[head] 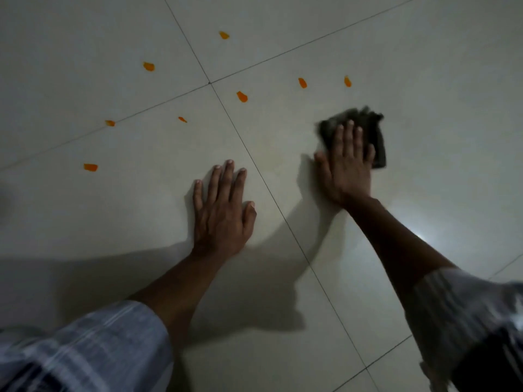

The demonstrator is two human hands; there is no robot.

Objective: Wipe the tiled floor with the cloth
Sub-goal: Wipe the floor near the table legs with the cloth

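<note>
The right hand point(346, 165) presses the dark cloth point(365, 131) flat on the floor point(113, 38), fingers spread over it, not gripping. The left hand point(223, 210) lies open on the tile as a prop. Eight orange smears point(242, 96) remain beyond, so I'd judge most wiping is left. No writing shows anywhere

A dark grey cloth point(373, 140), crumpled and blurred, lies flat on the pale, glossy tiled floor point(424, 80), right of a thin grout line. Small orange smears point(242, 96) dot the tiles beyond it.
</note>
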